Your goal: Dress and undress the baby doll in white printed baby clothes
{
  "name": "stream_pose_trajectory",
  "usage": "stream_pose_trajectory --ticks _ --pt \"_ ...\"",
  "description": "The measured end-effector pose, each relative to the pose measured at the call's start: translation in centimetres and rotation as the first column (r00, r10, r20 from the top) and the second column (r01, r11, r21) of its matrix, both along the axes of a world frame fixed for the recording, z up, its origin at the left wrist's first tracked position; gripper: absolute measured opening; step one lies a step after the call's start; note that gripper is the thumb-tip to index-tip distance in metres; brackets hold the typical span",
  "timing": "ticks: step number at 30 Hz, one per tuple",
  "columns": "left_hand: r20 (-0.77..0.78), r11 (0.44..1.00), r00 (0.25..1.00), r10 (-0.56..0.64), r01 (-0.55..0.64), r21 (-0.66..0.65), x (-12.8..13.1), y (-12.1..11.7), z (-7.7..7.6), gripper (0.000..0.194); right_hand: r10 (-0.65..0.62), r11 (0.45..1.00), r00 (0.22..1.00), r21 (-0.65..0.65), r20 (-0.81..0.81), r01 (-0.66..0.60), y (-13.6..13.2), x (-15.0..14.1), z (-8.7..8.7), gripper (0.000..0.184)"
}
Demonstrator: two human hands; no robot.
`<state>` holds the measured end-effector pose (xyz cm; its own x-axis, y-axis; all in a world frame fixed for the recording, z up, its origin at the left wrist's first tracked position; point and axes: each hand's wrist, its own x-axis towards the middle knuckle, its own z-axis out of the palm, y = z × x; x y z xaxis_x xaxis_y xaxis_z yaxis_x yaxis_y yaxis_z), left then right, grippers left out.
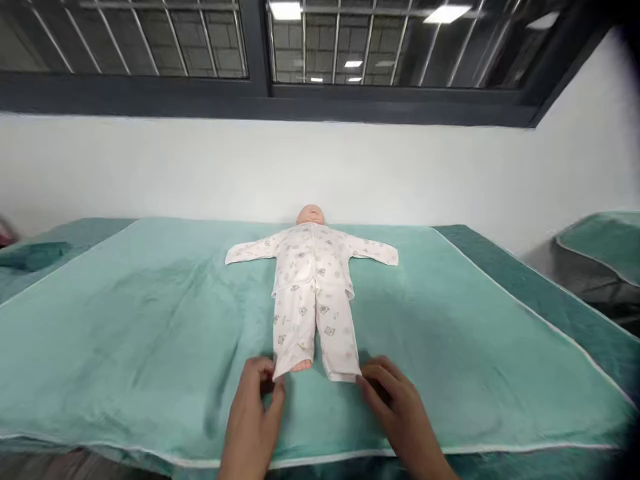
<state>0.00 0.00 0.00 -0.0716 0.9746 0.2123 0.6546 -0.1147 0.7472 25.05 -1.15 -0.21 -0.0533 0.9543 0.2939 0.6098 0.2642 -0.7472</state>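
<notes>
White wall (pixel 200 167) fills the background, with a dark-framed window (pixel 260 103) across its upper part, barred and reflecting ceiling lights. Below it spreads a wide pale-green blanket (pixel 150 313) with white edging, laid over darker green cloth (pixel 525 280) that shows at the left and right sides. A baby doll (pixel 311 214) lies in the middle of the blanket, head at the far side by the wall, legs toward the near edge. It wears a white patterned top (pixel 295 257), both sleeves spread wide, and matching trousers (pixel 337 327). At the near end, the left hand (pixel 250 420) pinches the outer corner of the left trouser cuff, and the right hand (pixel 407 417) appears to grip the outer corner of the right one, though its fingertips are partly hidden. A bit of foot (pixel 303 365) peeks from the left cuff; none shows at the right. Light, even tension on both corners, low to the blanket, should smooth the legs without dragging the doll or twisting the waist.
</notes>
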Motion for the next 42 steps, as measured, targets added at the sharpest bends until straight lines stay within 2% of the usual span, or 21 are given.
stream_pose_trajectory --ticks 1,3,5,7,9,13,16,20,23,26,28,30,33,35,37,39,40,42 --pt "-0.025 0.999 0.999 -0.020 0.021 0.026 0.3 0.3 0.0 0.024 -0.047 0.997 0.999 0.057 0.021 0.046 0.0 -0.2 0.3 0.011" --pt "-0.073 0.998 0.996 -0.043 0.047 0.048 0.8 1.0 0.2 0.033 -0.090 0.986 0.994 0.149 0.064 0.080 0.2 -0.9 0.9 0.026" --pt "-0.122 0.998 0.992 -0.044 0.048 0.027 1.3 1.5 0.5 0.039 -0.056 0.976 0.991 0.217 0.123 0.028 0.6 -2.0 1.8 0.038" --pt "-0.158 0.999 0.987 -0.030 0.026 -0.026 1.7 1.8 0.9 0.040 0.035 0.970 0.980 0.230 0.194 -0.080 1.3 -3.5 2.7 0.041" --pt "-0.156 0.997 0.988 -0.020 0.008 -0.074 1.9 2.0 1.4 0.041 0.103 0.967 0.964 0.203 0.244 -0.155 2.2 -5.0 3.5 0.037" --pt "-0.040 0.997 0.999 -0.023 0.020 -0.071 1.9 2.0 2.2 0.035 0.131 0.959 0.956 0.211 0.262 -0.189 3.7 -6.9 4.7 0.012" --pt "0.090 0.999 0.996 0.003 0.001 -0.051 1.3 1.9 2.2 0.032 0.153 0.947 0.968 0.250 0.199 -0.201 3.6 -7.1 5.3 0.015" --pt "0.146 1.000 0.989 -0.021 0.024 -0.019 0.0 1.6 1.5 0.024 0.138 0.932 0.982 0.317 0.132 -0.174 2.4 -6.9 5.0 0.017" --pt "0.074 0.998 0.995 -0.063 0.062 0.015 -0.7 1.1 0.8 0.013 0.106 0.916 0.973 0.361 0.206 -0.176 1.6 -6.7 3.8 0.018" --pt "-0.010 0.992 0.992 -0.122 0.122 0.039 -1.0 0.6 0.5 0.010 0.180 0.886 0.949 0.377 0.258 -0.270 1.2 -5.9 3.1 0.020" --pt "-0.045 0.984 0.984 -0.174 0.176 0.036 -1.2 0.4 0.6 0.009 0.258 0.871 0.943 0.373 0.208 -0.321 1.2 -4.8 3.1 0.024" --pt "-0.065 0.973 0.971 -0.228 0.230 0.016 -1.4 0.3 1.0 0.010 0.274 0.884 0.958 0.372 0.079 -0.284 1.4 -3.4 3.4 0.027" --pt "-0.085 0.956 0.953 -0.290 0.292 0.014 -2.2 0.4 2.0 0.009 0.187 0.947 0.974 0.288 -0.128 -0.143 2.1 -1.4 3.7 0.024" --pt "-0.073 0.945 0.944 -0.323 0.325 0.025 -2.6 0.8 2.8 0.011 0.157 0.977 0.968 0.173 -0.197 -0.124 2.7 -0.5 3.8 0.019" --pt "-0.031 0.948 0.948 -0.316 0.317 0.033 -2.7 1.4 3.5 0.015 0.222 0.975 0.950 0.046 -0.219 -0.218 3.3 -0.1 3.8 0.013" --pt "0.023 0.960 0.961 -0.276 0.275 0.055 -2.4 2.3 4.0 0.018 0.309 0.938 0.911 -0.067 -0.275 -0.339 4.0 0.1 4.1 0.014" --pt "0.049 0.962 0.962 -0.269 0.266 0.065 -2.0 2.9 4.2 0.019 0.323 0.920 0.887 -0.110 -0.331 -0.376 4.4 0.2 4.4 0.018" --pt "0.100 0.951 0.946 -0.307 0.303 0.059 -1.1 4.4 4.6 0.023 0.274 0.913 0.837 -0.145 -0.473 -0.381 5.7 0.3 5.5 0.026"
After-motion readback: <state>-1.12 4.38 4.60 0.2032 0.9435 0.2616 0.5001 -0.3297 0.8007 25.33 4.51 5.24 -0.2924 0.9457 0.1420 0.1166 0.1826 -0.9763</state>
